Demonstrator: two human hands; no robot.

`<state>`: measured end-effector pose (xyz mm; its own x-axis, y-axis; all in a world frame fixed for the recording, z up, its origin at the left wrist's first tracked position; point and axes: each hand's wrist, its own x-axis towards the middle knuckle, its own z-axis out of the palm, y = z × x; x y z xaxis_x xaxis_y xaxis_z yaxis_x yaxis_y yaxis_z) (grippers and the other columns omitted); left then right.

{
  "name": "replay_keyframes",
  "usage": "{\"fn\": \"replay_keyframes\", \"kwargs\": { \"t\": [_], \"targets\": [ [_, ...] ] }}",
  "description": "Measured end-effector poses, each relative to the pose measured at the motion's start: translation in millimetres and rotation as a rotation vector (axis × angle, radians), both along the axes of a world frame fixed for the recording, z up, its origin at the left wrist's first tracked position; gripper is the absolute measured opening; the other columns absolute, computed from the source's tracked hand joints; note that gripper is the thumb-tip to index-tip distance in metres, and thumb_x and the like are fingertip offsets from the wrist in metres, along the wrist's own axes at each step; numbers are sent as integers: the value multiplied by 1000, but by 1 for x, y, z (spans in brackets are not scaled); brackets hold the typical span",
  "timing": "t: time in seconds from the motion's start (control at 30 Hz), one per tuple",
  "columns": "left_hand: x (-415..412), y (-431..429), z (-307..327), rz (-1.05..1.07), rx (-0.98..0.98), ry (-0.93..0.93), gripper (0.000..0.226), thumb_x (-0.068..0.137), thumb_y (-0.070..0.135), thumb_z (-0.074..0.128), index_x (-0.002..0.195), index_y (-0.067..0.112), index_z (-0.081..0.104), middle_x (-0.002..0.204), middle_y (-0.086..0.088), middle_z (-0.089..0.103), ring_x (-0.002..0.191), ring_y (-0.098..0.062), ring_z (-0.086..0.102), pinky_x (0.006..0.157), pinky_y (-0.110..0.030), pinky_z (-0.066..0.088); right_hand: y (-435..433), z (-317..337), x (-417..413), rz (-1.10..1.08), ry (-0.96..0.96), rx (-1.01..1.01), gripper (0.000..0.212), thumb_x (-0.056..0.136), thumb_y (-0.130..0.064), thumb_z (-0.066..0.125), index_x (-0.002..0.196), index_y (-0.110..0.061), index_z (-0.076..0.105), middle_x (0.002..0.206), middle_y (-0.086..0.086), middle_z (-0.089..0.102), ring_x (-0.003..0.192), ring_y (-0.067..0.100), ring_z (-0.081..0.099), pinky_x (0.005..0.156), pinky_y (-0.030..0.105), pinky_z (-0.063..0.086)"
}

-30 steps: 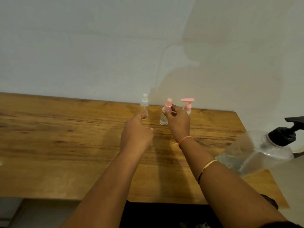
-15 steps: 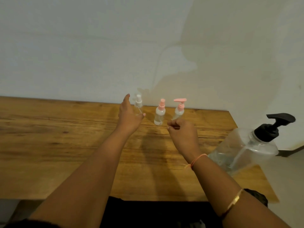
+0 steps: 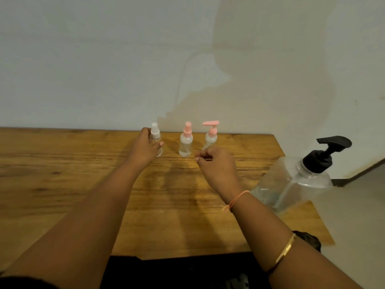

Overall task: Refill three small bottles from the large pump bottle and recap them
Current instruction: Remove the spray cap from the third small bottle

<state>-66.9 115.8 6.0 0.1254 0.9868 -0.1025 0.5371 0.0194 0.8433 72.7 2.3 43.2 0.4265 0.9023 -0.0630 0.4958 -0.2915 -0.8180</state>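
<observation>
3 small bottles stand capped in a row on the table [image 3: 62, 174], in the centre of the frame near the wall. The left hand [image 3: 143, 148] grips the white-capped bottle [image 3: 155, 140]; 0.5 s ago this bottle was tilted in that hand, now it stands upright on the wood. The right hand [image 3: 217, 163] was on the pink spray bottle [image 3: 185, 142] 1 s ago. Now it is drawn back, its fingers curled on nothing that I can see, just in front of the pink pump bottle [image 3: 210, 136]. The large pump bottle [image 3: 302, 180] stands untouched at the right edge of the frame. I think the hands only arrange the row, and how full each bottle is I cannot tell.
</observation>
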Motion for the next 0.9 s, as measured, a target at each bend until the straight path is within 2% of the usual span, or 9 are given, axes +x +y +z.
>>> {"fn": "replay_keyframes", "kwargs": {
  "t": [0.07,0.2,0.3,0.37,0.47,0.57,0.7,0.8,0.9],
  "targets": [
    [-7,-8,4,-30,-21,7,41,87,14,64,124,10,48,123,-8,56,103,-18,50,87,-35,42,-3,2,-4,0,13,27,15,91,-13,58,100,-11,70,89,-4,62,83,7,55,68,16,40],
    [-7,-36,30,-120,-42,-3,50,81,16,72,125,14,49,118,0,57,102,-18,56,90,-37,46,-13,14,-15,8,104,165,22,90,-24,61,107,-11,66,96,-4,65,89,6,58,74,17,46],
    [6,-65,51,-166,-14,-47,42,78,17,74,114,20,53,110,-1,61,96,-19,60,88,-42,49,-25,22,-23,2,268,268,35,86,-30,67,116,-12,61,107,-3,66,100,9,62,86,25,51],
    [14,-87,62,-180,-3,-46,32,81,19,71,107,24,53,104,1,63,90,-18,62,83,-39,52,-37,24,-27,-14,341,307,38,83,-30,70,117,-16,59,109,-2,65,103,10,60,88,28,51],
    [22,-121,71,-161,80,11,20,85,21,64,101,25,54,97,4,63,80,-13,60,66,-28,48,-56,23,-30,-52,389,353,27,79,-28,75,103,-24,63,99,-5,67,97,10,63,84,31,54],
    [26,-156,77,-45,183,80,16,85,24,61,100,26,55,97,6,61,84,-14,59,66,-32,49,-73,25,-31,-70,399,402,20,76,-23,78,85,-31,62,91,-6,68,87,10,65,71,23,53],
    [37,-191,81,83,316,16,14,84,22,62,97,21,57,93,9,53,85,-11,55,65,-27,44,-88,34,-25,-62,407,493,19,76,-20,77,86,-21,62,82,-5,68,75,5,65,63,16,49],
    [46,-191,83,80,330,-20,16,81,21,64,96,19,56,90,11,49,82,-9,52,62,-22,37,-87,42,-15,-83,384,501,19,75,-19,77,83,-18,60,78,-6,66,68,2,61,61,14,47],
    [56,-182,85,58,289,-49,17,79,28,65,89,20,54,84,13,49,77,-9,52,57,-21,37,-81,44,-4,-124,452,471,18,74,-15,78,79,-17,61,76,-1,66,67,7,60,60,22,50]
  ]
}}
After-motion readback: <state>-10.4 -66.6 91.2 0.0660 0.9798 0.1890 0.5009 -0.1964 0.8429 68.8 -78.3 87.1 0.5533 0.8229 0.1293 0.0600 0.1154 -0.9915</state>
